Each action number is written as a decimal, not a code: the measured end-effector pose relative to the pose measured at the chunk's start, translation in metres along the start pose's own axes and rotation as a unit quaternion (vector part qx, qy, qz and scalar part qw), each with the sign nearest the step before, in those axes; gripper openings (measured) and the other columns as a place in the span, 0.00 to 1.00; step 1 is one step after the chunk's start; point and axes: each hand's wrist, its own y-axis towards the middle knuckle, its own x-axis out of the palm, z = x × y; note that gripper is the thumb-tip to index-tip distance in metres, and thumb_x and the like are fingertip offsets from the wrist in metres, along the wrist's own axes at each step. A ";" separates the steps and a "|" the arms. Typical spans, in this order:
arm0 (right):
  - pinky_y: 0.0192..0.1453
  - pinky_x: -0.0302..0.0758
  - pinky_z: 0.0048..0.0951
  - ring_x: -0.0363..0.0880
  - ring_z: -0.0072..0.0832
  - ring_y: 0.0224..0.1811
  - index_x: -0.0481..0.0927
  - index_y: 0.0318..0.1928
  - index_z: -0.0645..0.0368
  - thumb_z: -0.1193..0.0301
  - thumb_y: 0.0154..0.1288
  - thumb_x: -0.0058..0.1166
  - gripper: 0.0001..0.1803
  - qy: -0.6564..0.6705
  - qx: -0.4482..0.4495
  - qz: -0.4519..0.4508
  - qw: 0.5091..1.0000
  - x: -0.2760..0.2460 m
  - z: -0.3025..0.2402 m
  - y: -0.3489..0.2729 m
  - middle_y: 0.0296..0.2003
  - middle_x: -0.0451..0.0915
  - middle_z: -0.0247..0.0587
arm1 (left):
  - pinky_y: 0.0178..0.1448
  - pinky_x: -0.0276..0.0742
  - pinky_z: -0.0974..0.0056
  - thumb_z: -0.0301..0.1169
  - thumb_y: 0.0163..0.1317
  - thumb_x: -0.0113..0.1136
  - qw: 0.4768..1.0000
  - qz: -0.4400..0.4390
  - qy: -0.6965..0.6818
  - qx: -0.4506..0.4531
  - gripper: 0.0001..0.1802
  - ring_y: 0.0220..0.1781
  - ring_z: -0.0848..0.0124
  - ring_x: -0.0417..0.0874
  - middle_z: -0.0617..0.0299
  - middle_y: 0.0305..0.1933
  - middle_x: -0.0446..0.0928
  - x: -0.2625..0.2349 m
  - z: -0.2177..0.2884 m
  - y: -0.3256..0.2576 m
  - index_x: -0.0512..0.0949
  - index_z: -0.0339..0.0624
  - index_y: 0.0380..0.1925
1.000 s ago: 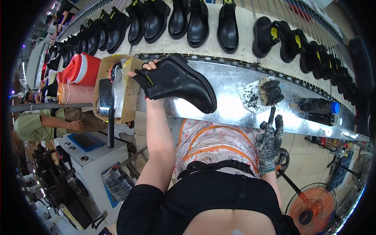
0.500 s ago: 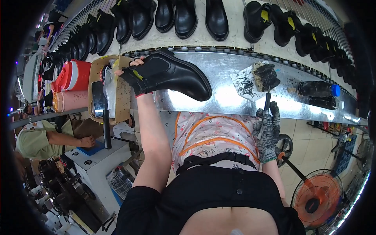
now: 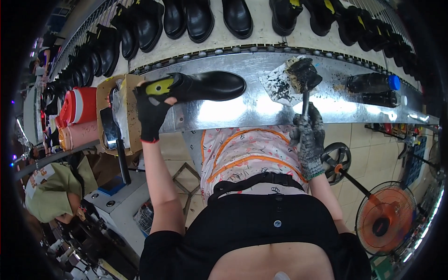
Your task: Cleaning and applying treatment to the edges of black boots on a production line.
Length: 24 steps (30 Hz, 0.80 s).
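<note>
The right hand (image 3: 309,133), in a smudged grey glove, grips a dark handle (image 3: 305,105). The left hand (image 3: 156,114), in a black glove, grasps 1 black boot (image 3: 212,86) by its shaft, most fingers hidden. The boot is over the metal worktop (image 3: 219,112), toe to the right, yellow-green showing in its opening; whether the sole touches is unclear. The handle's far end meets a blackened block (image 3: 302,74), their join hard to make out. Stained paper (image 3: 273,86) is partly covered by it. 2 bottles (image 3: 373,83) lie farther right. Beyond, the upper edge cuts off several in a row of boots (image 3: 199,21).
</note>
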 end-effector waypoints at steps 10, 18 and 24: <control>0.45 0.76 0.32 0.80 0.34 0.39 0.69 0.54 0.62 0.63 0.55 0.62 0.29 -0.345 -0.262 -0.014 0.901 -0.006 0.040 0.093 0.40 0.79 0.49 | 0.43 0.75 0.70 0.28 0.50 0.70 0.957 -0.015 -0.179 -0.230 0.40 0.42 0.72 0.78 0.53 0.47 0.73 0.047 0.102 -0.080 0.58 0.37 0.60; 0.15 0.67 0.17 0.70 0.13 0.17 0.58 0.65 0.58 0.70 0.64 0.51 0.30 -0.184 -0.172 -0.058 0.966 0.002 -0.009 0.027 0.36 0.76 0.37 | 0.44 0.82 0.67 0.21 0.56 0.58 0.800 -0.096 -0.397 -0.438 0.28 0.42 0.63 0.83 0.48 0.46 0.75 0.068 0.108 -0.126 0.61 0.31 0.56; 0.16 0.67 0.16 0.69 0.13 0.17 0.53 0.67 0.54 0.67 0.69 0.47 0.30 -0.081 -0.006 0.018 0.997 -0.009 -0.003 0.008 0.34 0.77 0.36 | 0.39 0.83 0.69 0.22 0.58 0.56 0.774 -0.106 -0.391 -0.486 0.24 0.40 0.60 0.84 0.47 0.46 0.76 0.074 0.094 -0.136 0.63 0.31 0.55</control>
